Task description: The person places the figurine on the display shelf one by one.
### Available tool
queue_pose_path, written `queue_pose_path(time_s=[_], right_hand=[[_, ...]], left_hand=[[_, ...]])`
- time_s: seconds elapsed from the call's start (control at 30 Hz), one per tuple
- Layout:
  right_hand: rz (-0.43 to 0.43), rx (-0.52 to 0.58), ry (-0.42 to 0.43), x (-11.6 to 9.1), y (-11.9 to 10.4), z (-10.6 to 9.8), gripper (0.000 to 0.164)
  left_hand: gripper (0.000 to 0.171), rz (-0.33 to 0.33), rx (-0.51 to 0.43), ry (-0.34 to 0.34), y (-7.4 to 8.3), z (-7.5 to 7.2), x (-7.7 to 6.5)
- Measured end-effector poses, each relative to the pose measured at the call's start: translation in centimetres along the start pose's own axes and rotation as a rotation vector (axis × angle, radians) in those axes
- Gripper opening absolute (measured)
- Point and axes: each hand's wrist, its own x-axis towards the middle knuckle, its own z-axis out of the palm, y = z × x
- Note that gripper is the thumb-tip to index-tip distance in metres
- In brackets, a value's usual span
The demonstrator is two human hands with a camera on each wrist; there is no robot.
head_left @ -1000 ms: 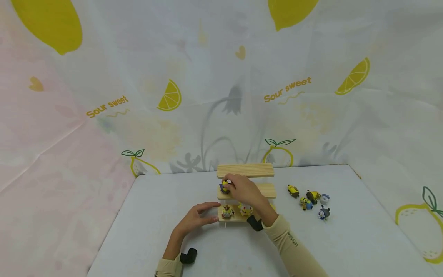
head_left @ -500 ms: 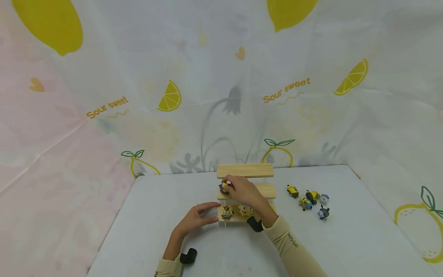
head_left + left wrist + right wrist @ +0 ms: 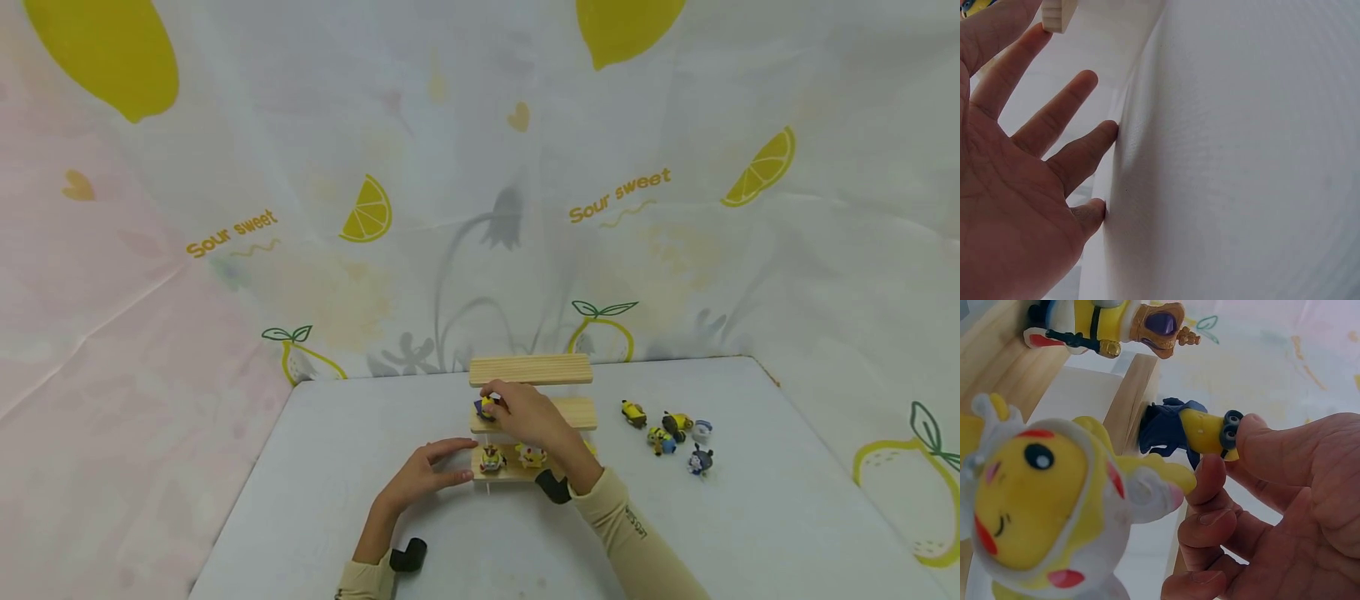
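A three-tier wooden display stand (image 3: 531, 369) stands at the back middle of the table. My right hand (image 3: 531, 414) pinches the head of a yellow Minion figurine (image 3: 1200, 430) with goggles and a dark blue cape. Its base is at the left end of the middle tier. Straight fingers of my left hand (image 3: 423, 479) reach the left end of the bottom tier, one fingertip at the wood in the left wrist view. On that tier sit a crowned Minion figurine (image 3: 1113, 325) and a winking yellow-and-white Pikachu figurine (image 3: 1041, 494). My right arm partly hides another yellow figure there.
Right of the stand, several figurines lie on the white table (image 3: 337, 500): a yellow one (image 3: 633, 413) apart, a cluster with a Minion figurine (image 3: 662, 440) and a white figure (image 3: 702, 430), and a grey figure (image 3: 701, 461) nearer the front. A lemon-print cloth (image 3: 300, 167) hangs behind.
Almost nothing differs. Both hands keep their places, and the caped Minion figurine stays at the left end of the middle tier. The head view has shifted very slightly.
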Motion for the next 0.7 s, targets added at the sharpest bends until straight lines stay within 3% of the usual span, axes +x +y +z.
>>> queue_pose_path(time_s=[0.3, 0.7], right_hand=[[0.016, -0.006, 0.016, -0.2, 0.1, -0.4, 0.026], [0.043, -0.056, 0.056, -1.7, 1.0, -2.3, 0.025]], left_hand=[[0.051, 0.032, 0.015, 0.004, -0.2, 0.1, 0.1], [0.049, -0.009, 0.007, 0.007, -0.3, 0.1, 0.0]])
